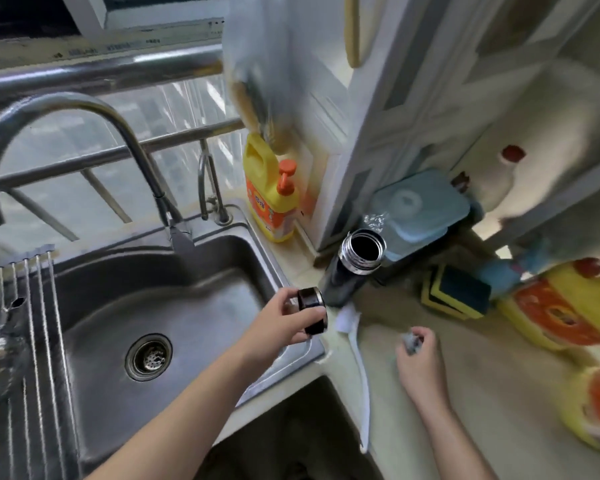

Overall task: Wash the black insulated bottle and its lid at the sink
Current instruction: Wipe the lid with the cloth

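Note:
The black insulated bottle (352, 268) stands upright and uncapped on the counter just right of the sink, its steel threaded mouth open. My left hand (284, 322) holds the black lid (313, 310) with its steel rim, over the sink's right edge and just left of the bottle's base. My right hand (420, 355) rests on the counter to the right, fingers closed around a small grey-blue wad, perhaps a cloth or scourer (411, 341). The steel sink (222, 271) lies to the left, with its drain (148, 357) in the middle.
A curved faucet (84, 109) arches over the sink. A yellow detergent bottle with an orange pump (274, 199) stands behind it. A long white brush (357, 375) lies along the counter edge. A yellow-and-dark sponge (456, 292), a blue lidded box (420, 206) and yellow bags (565, 306) crowd the right. A wire rack (21, 341) covers the sink's left.

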